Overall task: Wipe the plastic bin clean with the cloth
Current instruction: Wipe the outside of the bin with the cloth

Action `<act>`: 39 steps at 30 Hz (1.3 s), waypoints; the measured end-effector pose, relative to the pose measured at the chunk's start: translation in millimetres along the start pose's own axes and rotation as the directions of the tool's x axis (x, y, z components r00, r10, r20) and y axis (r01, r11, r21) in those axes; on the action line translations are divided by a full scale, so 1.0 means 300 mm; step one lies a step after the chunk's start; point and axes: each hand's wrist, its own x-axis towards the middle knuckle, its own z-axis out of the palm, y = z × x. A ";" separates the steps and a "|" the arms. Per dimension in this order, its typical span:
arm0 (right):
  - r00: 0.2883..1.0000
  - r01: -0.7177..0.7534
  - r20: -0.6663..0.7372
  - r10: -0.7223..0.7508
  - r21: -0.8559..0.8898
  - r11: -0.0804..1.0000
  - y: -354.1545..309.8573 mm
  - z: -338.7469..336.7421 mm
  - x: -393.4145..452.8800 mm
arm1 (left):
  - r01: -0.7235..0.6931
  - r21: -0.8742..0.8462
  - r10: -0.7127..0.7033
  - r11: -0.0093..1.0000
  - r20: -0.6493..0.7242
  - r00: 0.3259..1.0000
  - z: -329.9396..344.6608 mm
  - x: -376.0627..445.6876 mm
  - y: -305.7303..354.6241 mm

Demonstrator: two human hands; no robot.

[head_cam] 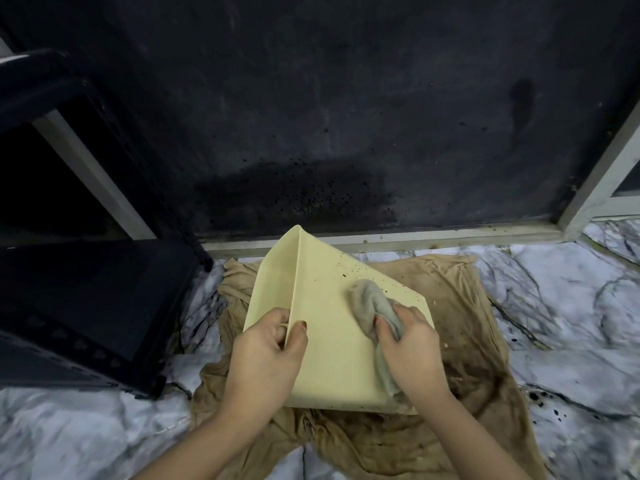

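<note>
The cream bin (332, 327) lies tipped on a tan sheet (460, 341) spread over the marble floor (571, 323), one corner pointing to 12 o'clock toward the dark wall (346, 98). The left hand (266, 344) pinches the bin's ridge — thumb one side, fingers the other. The right hand (412, 344) clutches a bunched grey cloth (372, 306) pressed on the bin's face, dark specks at 12 o'clock of it. A black rack (86, 289) stands at 9 o'clock.

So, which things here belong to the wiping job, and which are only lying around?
Part of the job:
- pale yellow plastic bin, with dark specks on it
- crumpled grey cloth, in the right hand
- left hand, gripping the bin's edge

Just lying about:
- brown sheet spread under the bin
- black plastic crate on the left
</note>
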 end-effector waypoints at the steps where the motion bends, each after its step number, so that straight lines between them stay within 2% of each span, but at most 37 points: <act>1: 0.999 -0.042 -0.007 0.042 -0.018 0.999 0.039 -0.006 -0.008 | 0.003 0.008 -0.003 1.000 -0.008 1.000 -0.001 0.000 -0.006; 6: 0.958 -0.285 -0.065 0.280 -0.095 0.954 0.186 -0.041 -0.095 | 0.030 0.011 -0.030 0.999 -0.014 0.999 0.001 -0.003 -0.021; 9: 0.941 -0.335 -0.085 0.327 -0.104 0.936 0.194 -0.039 -0.158 | 0.038 -0.001 -0.038 0.999 -0.022 0.999 0.005 -0.006 -0.019; 13: 0.985 -0.162 -0.068 0.158 -0.053 0.985 0.062 -0.004 -0.220 | 0.012 0.013 -0.012 1.000 -0.016 1.000 0.012 -0.012 -0.012; 18: 0.994 0.094 0.055 -0.098 0.080 0.992 -0.142 0.022 -0.163 | -0.037 0.028 0.037 0.999 -0.011 0.999 0.015 -0.035 0.006; 22: 0.989 0.148 0.011 -0.150 0.089 0.985 -0.141 0.019 -0.067 | -0.083 0.065 0.081 0.994 0.023 0.996 0.014 -0.043 0.009; 24: 0.996 0.091 -0.007 -0.091 0.076 0.993 -0.091 0.011 -0.037 | -0.087 0.067 0.084 0.994 0.041 0.996 0.009 -0.041 0.010; 28: 0.992 -0.121 -0.040 0.120 -0.011 0.993 0.072 -0.015 -0.017 | -0.096 0.087 0.093 0.992 0.035 0.995 -0.002 -0.039 0.000; 33: 0.912 -0.409 -0.081 0.403 -0.084 0.909 0.257 -0.054 -0.056 | -0.057 0.044 0.056 0.997 0.035 0.998 -0.002 -0.041 -0.006; 39: 0.842 -0.535 -0.115 0.528 -0.045 0.844 0.291 -0.047 -0.133 | -0.048 0.064 0.048 0.997 0.012 0.999 -0.009 -0.042 -0.021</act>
